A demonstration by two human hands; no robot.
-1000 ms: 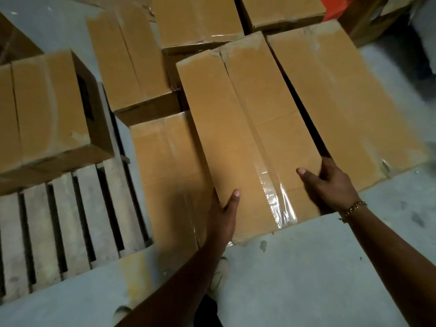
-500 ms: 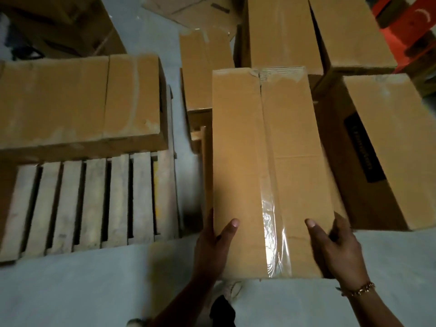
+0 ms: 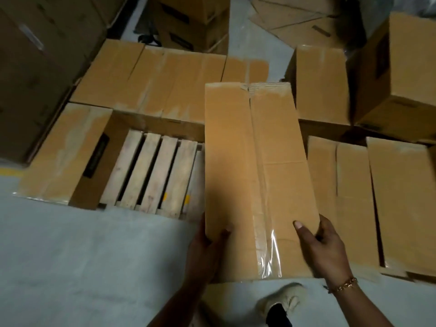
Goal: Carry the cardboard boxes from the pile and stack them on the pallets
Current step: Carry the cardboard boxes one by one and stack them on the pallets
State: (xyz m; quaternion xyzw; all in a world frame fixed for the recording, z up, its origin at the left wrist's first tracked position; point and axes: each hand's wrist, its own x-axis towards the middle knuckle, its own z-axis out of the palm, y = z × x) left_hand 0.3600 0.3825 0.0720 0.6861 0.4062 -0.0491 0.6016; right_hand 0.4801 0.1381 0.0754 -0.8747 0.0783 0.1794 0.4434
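Carrying is under way; the box (image 3: 256, 161) is clasped by the left hand (image 3: 204, 250) and right hand (image 3: 325, 250). Lowering onto the pallet (image 3: 153, 175), at nine o'clock, is judged needed.

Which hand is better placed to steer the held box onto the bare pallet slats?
Left, probably: the left hand grips the box edge nearest the slats; the right hand holds the far side.
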